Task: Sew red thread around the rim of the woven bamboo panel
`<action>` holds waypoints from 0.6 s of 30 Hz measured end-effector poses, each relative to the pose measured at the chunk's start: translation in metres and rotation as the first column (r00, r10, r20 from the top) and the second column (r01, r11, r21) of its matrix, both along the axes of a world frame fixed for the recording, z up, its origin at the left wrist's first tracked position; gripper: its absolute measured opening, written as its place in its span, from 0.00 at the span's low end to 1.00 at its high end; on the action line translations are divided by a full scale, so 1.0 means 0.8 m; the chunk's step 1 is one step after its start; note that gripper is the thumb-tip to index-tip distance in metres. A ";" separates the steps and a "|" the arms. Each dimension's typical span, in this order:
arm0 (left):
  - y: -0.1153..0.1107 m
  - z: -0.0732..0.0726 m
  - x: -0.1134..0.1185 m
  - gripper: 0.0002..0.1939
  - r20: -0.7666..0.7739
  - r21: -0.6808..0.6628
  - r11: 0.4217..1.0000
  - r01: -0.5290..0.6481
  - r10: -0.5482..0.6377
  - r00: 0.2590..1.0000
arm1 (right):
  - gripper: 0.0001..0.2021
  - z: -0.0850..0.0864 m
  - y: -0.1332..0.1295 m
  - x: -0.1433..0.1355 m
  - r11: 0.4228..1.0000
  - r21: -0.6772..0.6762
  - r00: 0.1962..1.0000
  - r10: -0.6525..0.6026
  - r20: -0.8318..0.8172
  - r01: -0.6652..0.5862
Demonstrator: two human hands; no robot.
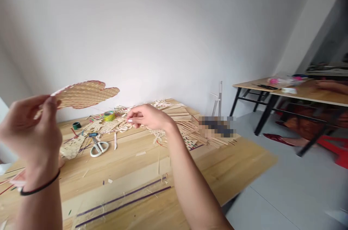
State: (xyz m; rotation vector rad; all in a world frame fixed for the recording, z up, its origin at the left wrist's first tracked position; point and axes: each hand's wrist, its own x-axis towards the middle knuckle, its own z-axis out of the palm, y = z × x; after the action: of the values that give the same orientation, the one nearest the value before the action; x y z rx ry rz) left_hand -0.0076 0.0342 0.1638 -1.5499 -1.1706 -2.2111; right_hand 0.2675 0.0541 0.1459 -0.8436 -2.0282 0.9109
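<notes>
Raised at the left, my left hand (35, 124) pinches one end of a flat woven piece (84, 95) with a reddish stitched edge. My right hand (146, 116) is lifted over the table's far part, to the right of the woven piece and apart from it. Its fingers are drawn together, with thumb and fingertips close; anything between them is too small to make out. Below lie white-handled scissors (99, 148), a roll of yellow-green tape (109, 115) and a dark green spool (77, 125).
Loose pale strips (179, 114) are heaped across the back of the wooden table (122, 172). Two dark purple strips (122, 206) lie near the front. At the right, another table (307, 94) holds pink items; a person's hand (331, 85) and foot show there.
</notes>
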 end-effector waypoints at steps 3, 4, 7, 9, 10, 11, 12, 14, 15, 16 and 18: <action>-0.006 0.006 0.011 0.14 0.060 0.068 0.996 0.063 -0.067 0.996 | 0.05 -0.003 0.002 0.008 0.998 0.032 0.998 -0.056 0.034 0.055; -0.006 0.007 0.012 0.13 0.056 0.040 0.996 0.080 -0.082 0.995 | 0.05 -0.003 0.002 0.010 0.996 0.052 0.997 -0.076 0.016 0.075; -0.001 0.005 0.014 0.11 0.007 -0.114 0.985 0.128 -0.128 0.992 | 0.06 0.000 0.000 0.013 0.975 0.169 0.982 -0.119 -0.148 0.144; 0.003 0.000 0.018 0.09 -0.023 -0.226 0.963 0.148 -0.157 0.987 | 0.09 0.006 -0.007 0.013 0.948 0.257 0.951 -0.113 -0.288 0.191; 0.006 -0.003 0.021 0.09 -0.036 -0.277 0.948 0.157 -0.174 0.984 | 0.11 0.009 -0.011 0.012 0.935 0.288 0.932 -0.099 -0.348 0.206; 0.008 -0.006 0.025 0.09 -0.049 -0.321 0.932 0.168 -0.194 0.980 | 0.13 0.012 -0.015 0.010 0.926 0.308 0.914 -0.083 -0.398 0.218; 0.011 -0.009 0.029 0.09 -0.066 -0.362 0.915 0.179 -0.217 0.974 | 0.13 0.015 -0.020 0.008 0.920 0.319 0.895 -0.070 -0.440 0.228; 0.016 -0.015 0.038 0.10 -0.131 -0.434 0.881 0.187 -0.267 0.955 | 0.09 0.019 -0.028 0.001 0.916 0.325 0.871 -0.052 -0.488 0.237; 0.018 -0.019 0.042 0.10 -0.177 -0.461 0.869 0.179 -0.287 0.941 | 0.06 0.021 -0.031 -0.003 0.916 0.327 0.866 -0.043 -0.499 0.233; 0.020 -0.022 0.047 0.10 -0.228 -0.473 0.865 0.164 -0.301 0.926 | 0.04 0.022 -0.033 -0.007 0.918 0.328 0.865 -0.029 -0.501 0.222; 0.023 -0.028 0.056 0.11 -0.337 -0.467 0.874 0.133 -0.315 0.887 | 0.01 0.022 -0.034 -0.013 0.926 0.330 0.870 0.004 -0.493 0.183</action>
State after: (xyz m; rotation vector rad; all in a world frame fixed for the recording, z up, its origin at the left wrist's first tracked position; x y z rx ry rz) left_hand 0.0374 0.0530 0.1413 -2.2990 -1.4638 -1.6766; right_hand 0.2568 0.0266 0.1635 -0.4380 -1.6227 0.5827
